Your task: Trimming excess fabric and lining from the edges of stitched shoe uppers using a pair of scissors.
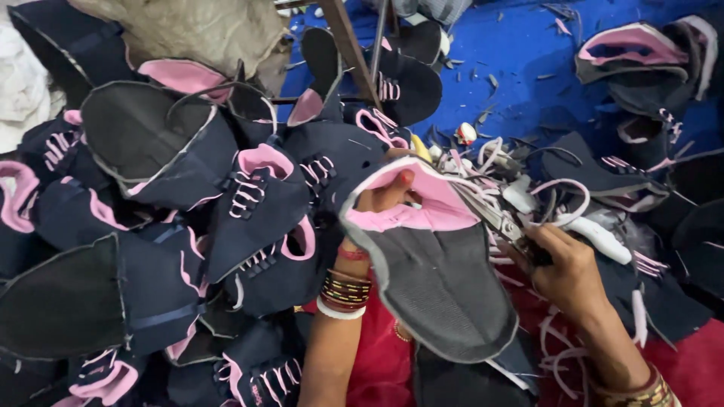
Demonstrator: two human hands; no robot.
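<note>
— How was the shoe upper (445, 286) held?
— The left hand (385, 194) gripped its pink-lined opening; the long axis ran down-right from that grip, sole side up.
— And the right hand (566, 271)?
— Closed around scissors (490, 218) just beside the opening's edge.

No packages, labels, signs or screens show anywhere in this view.

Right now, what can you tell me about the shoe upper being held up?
The shoe upper is dark navy fabric with a pink lining and a grey stitched edge. It is turned sole side up, its dark mesh bottom showing. The left hand grips it inside the opening; the right hand holds scissors at its rim.
</note>
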